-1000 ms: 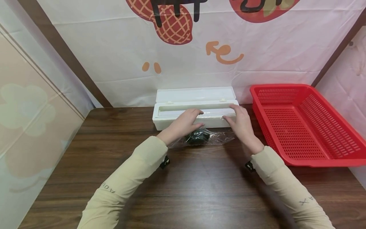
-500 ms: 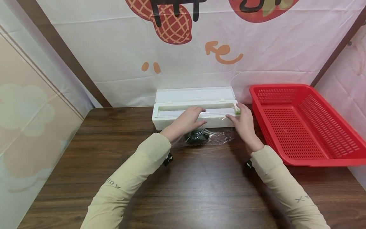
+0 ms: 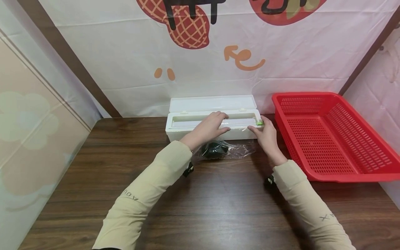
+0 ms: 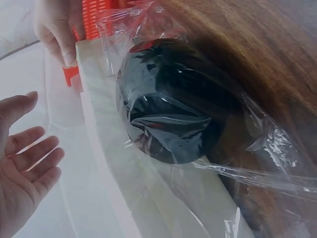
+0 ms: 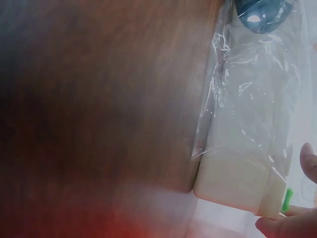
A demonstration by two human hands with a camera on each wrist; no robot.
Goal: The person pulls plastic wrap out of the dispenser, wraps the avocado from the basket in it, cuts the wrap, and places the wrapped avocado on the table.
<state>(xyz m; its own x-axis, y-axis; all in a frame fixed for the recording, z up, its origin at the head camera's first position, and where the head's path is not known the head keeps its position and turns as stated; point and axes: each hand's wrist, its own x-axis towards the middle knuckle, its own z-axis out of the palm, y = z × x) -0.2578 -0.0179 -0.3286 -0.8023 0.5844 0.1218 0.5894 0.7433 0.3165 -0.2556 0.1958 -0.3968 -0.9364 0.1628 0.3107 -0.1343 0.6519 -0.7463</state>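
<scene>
On the table stands a long white cling film dispenser (image 3: 178, 133), its lid (image 3: 213, 102) raised and a roll inside. At the dispenser's right end sits a green slide cutter (image 3: 260, 122). My right hand (image 3: 267, 135) is at that end, a fingertip right by the cutter, the thumb spread over the front edge. My left hand (image 3: 210, 129) hovers over the middle of the dispenser, fingers loosely bent and holding nothing. A dark, rounded object (image 4: 173, 106) lies in front under clear cling film (image 5: 242, 99), which runs up to the dispenser; its kind is not clear.
A red plastic basket (image 3: 325, 146) with perforated sides stands on the right, close to my right forearm. The brown wooden table (image 3: 225, 211) extends toward me. Behind the dispenser hangs a white printed cloth (image 3: 134, 66).
My right hand has shifted slightly right along the dispenser, bringing the green slide cutter into sight at its end. My left hand has drifted right and slightly up. The dark object stays put.
</scene>
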